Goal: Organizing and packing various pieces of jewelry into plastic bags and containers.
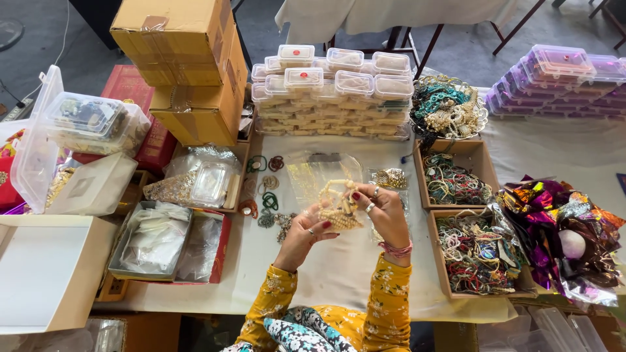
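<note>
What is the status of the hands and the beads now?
Both hands, left hand and right hand, gripping cream bead jewellery. Held above the table. Nothing blocking.

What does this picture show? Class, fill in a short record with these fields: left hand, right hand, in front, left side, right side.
left hand: left hand grips the cream bead jewellery from below
right hand: right hand pinches the same piece from above
in front: clear bag on the table, stacked clear boxes behind
left side: cardboard boxes
right side: wooden trays of bangles, shiny foil wrap
</note>
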